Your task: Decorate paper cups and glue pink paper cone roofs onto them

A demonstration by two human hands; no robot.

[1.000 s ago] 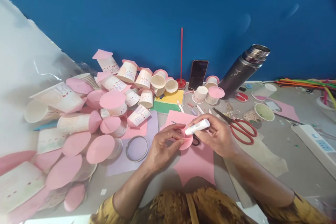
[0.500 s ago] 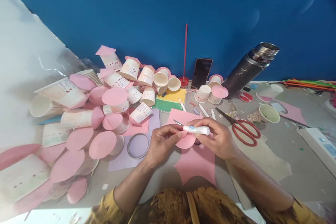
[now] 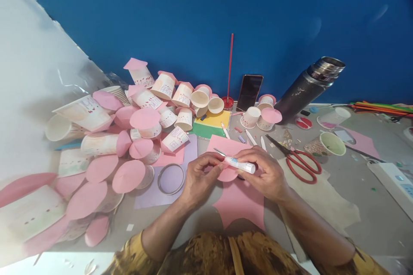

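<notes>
My right hand [image 3: 266, 174] is closed around a white glue stick [image 3: 240, 165], which lies tilted over a pink paper circle [image 3: 227, 175]. The fingers of my left hand [image 3: 203, 176] pinch the edge of that paper circle. A thin metal blade [image 3: 220, 152] sticks out between my hands; what it belongs to is mostly hidden. Beneath my hands is a pink paper sheet [image 3: 240, 206] with curved cut edges. Red-handled scissors [image 3: 301, 165] lie open to the right of my right hand.
Several paper cups with pink paper tops [image 3: 145, 122] crowd the left side. A tape roll [image 3: 171, 179] lies on purple paper. At the back stand a phone [image 3: 250, 92] and a dark flask [image 3: 306, 92]. A power strip [image 3: 395, 182] is at the right.
The glue stick has tilted, its right end now lower and nearer me. My right hand has shifted slightly. The whole view has moved a little; my left hand keeps its pinch.
</notes>
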